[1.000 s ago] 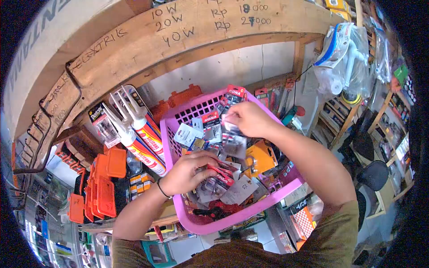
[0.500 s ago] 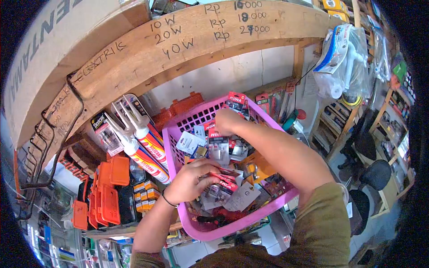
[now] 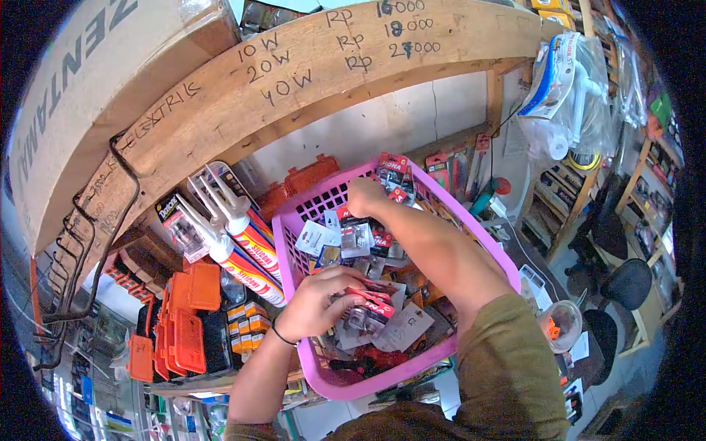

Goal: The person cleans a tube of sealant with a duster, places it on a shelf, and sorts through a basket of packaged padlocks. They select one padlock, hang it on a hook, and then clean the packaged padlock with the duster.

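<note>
Left hand [image 3: 312, 305] pinches red-topped packs [image 3: 373, 301]; right hand [image 3: 365, 198], grip unclear, is beyond them.

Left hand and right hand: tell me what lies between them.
Between the left hand and the right hand lie carded packets, heaped in the pink basket; the head view shows this.

Handwritten prices [image 3: 413, 28] on a wooden beam [image 3: 331, 92], silicone tubes [image 3: 250, 273] near orange cases [image 3: 185, 339], hanging clear bag [image 3: 551, 132]

Bunched red-and-clear plastic blister packs [image 3: 376, 303] tilt inside a pink plastic basket [image 3: 332, 384]; a similar single pack [image 3: 357, 239] is farther back.
</note>
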